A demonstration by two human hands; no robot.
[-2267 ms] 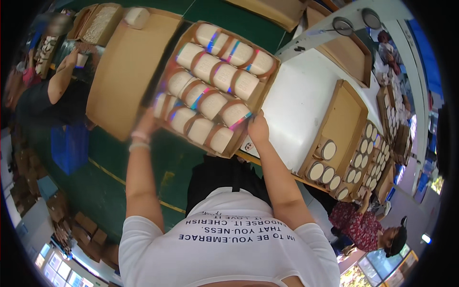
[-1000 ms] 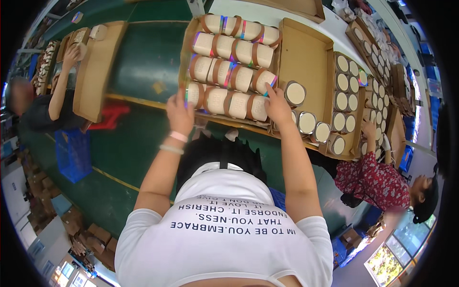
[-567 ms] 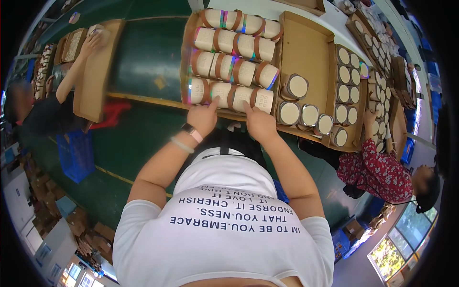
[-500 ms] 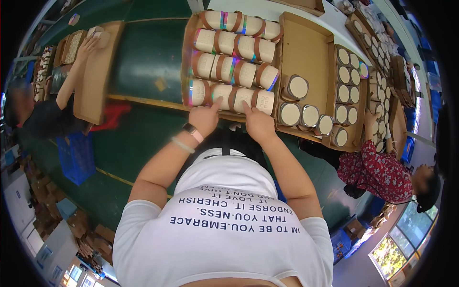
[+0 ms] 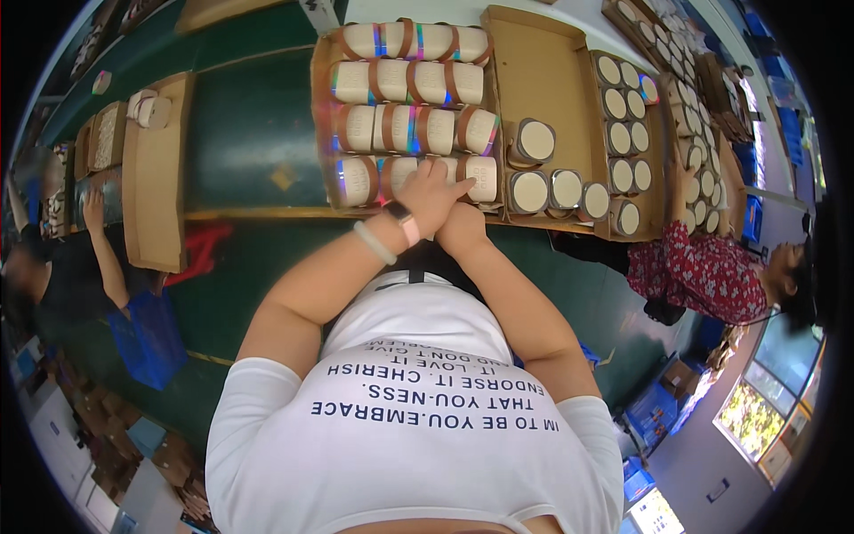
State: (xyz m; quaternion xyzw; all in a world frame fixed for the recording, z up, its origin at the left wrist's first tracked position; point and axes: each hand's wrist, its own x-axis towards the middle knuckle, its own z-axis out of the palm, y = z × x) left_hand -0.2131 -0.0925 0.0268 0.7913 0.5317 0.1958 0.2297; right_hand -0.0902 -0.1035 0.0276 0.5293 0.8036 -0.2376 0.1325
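White jars (image 5: 360, 181) lie on their sides in a brown box (image 5: 322, 133), just past both hands.

Their rows run left to right. The left grip (image 5: 430, 191) is nearer, spread over the front row, not closed around a jar. It hides the right grip's (image 5: 463, 229) fingers, so I cannot tell their state. Standing jars (image 5: 528, 192) sit in the next box (image 5: 534, 80) rightward.

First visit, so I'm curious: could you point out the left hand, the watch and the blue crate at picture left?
Left hand (image 5: 427, 196): head view, back of the hand.
Watch (image 5: 397, 211): head view, dark face.
Blue crate (image 5: 151, 347): head view, side wall.
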